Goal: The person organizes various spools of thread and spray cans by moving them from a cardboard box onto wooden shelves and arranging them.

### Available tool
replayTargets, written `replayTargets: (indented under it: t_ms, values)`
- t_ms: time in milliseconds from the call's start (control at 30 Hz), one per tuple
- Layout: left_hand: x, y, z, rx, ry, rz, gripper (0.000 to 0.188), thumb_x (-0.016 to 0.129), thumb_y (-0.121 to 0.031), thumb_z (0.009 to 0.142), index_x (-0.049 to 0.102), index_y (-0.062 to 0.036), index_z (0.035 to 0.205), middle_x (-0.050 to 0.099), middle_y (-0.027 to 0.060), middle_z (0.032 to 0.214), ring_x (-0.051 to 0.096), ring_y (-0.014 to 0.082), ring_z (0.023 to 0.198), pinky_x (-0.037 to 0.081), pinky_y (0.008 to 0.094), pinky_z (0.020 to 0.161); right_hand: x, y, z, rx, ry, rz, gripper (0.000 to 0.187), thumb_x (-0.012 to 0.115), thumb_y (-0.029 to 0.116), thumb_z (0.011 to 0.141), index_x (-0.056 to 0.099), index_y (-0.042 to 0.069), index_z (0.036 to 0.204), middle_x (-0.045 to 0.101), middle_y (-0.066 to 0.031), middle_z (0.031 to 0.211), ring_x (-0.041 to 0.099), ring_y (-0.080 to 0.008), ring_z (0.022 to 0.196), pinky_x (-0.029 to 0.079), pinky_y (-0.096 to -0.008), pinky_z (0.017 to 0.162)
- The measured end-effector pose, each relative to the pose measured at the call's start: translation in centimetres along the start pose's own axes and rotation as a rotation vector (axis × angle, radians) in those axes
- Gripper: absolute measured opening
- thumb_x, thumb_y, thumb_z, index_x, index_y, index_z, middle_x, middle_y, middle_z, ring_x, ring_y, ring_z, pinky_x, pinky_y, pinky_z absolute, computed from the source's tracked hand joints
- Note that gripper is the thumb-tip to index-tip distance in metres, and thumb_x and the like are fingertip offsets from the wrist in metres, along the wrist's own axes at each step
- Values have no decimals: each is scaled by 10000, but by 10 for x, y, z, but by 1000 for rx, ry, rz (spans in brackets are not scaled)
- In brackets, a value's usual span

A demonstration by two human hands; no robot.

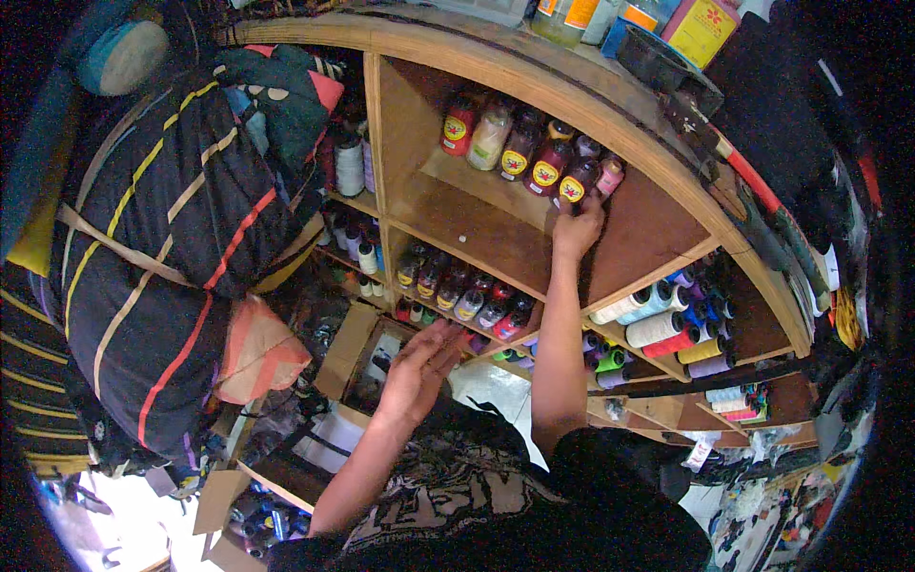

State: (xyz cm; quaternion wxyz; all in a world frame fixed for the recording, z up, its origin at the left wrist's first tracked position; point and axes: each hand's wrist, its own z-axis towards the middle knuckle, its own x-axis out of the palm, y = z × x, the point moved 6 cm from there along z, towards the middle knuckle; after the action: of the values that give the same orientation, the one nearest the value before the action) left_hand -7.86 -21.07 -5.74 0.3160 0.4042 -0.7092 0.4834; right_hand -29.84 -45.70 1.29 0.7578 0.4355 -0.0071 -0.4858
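My right hand [579,229] reaches into the upper shelf compartment, its fingers closed at the lower end of a dark bottle [578,179] with a round yellow label. Beside that bottle stand a small pink bottle [610,175], a dark red bottle [547,167], a pale yellowish bottle [490,135] and a red bottle [457,127]. My left hand [419,370] hangs in front of the lower shelf, fingers stretched out, with nothing visible in it. Just beyond its fingertips is a row of dark and red bottles [469,303].
Thread cones [655,329] in many colours fill the lower right compartments. A large dark striped bundle [172,276] bulges on the left. Below it stands an open cardboard box [347,351]. Bottles and a yellow-pink container [702,30] sit on the wooden shelf top [457,48].
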Motion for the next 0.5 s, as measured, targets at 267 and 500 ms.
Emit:
replayTargets:
  t_ms: [267, 500]
  values:
    - [-14, 5, -3, -25, -49, 59, 381, 487, -140, 890, 414, 5, 1236, 508, 132, 1203, 473, 279, 1155, 336, 390, 994, -5, -12, 2, -50, -76, -37, 484, 736, 124, 677, 528, -45, 1080, 596, -198, 1015, 577, -308, 961, 446, -367, 833]
    - [-48, -13, -45, 44, -65, 177, 321, 587, -57, 823, 528, -6, 1135, 583, 91, 1048, 563, 231, 999, 423, 351, 896, -37, 40, -28, -42, 25, 338, 308, 619, 63, 793, 528, -50, 1065, 588, -122, 1011, 579, -197, 943, 454, -306, 823]
